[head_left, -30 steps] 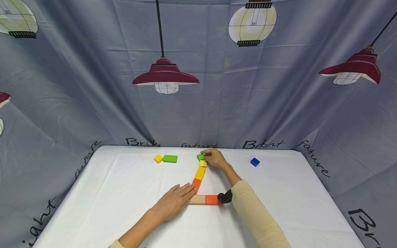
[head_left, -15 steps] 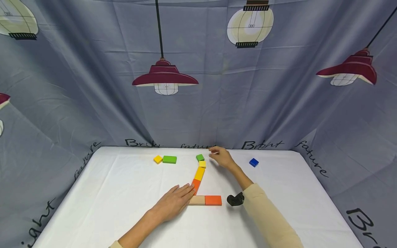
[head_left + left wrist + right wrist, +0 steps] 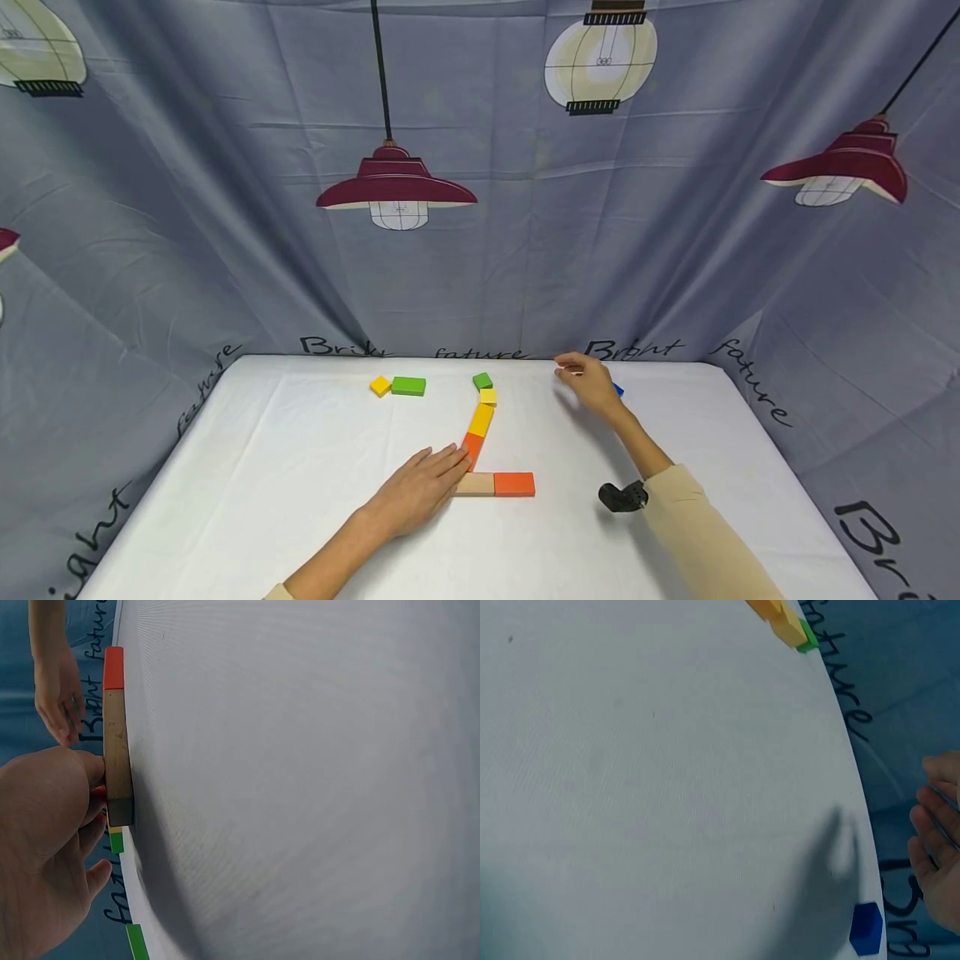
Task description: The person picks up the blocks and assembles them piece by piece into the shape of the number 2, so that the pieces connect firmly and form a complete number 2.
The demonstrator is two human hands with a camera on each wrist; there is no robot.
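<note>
My left hand (image 3: pixel 420 493) lies flat with its fingertips against an orange block (image 3: pixel 472 450) and over the left end of a plain wooden block (image 3: pixel 476 484). A second orange block (image 3: pixel 514 484) adjoins the wooden one. From the upper orange block a line runs away from me: an amber block (image 3: pixel 481 420), a pale yellow block (image 3: pixel 487 397) and a small green block (image 3: pixel 482 381). My right hand (image 3: pixel 588 383) is above the table with loosely bent fingers and holds nothing. It partly covers a blue block (image 3: pixel 618 389), whole in the right wrist view (image 3: pixel 866 928).
At the back left, a yellow block (image 3: pixel 380 386) sits by a long green block (image 3: pixel 408 387). A black device (image 3: pixel 623 497) is on the right wrist. The white table (image 3: pixel 300 450) ends at a grey-blue curtain (image 3: pixel 480 275) printed with lamps.
My right hand has come off the small green block and moved right, to near the blue block. The green block stays at the line's far end. The left hand has not moved.
</note>
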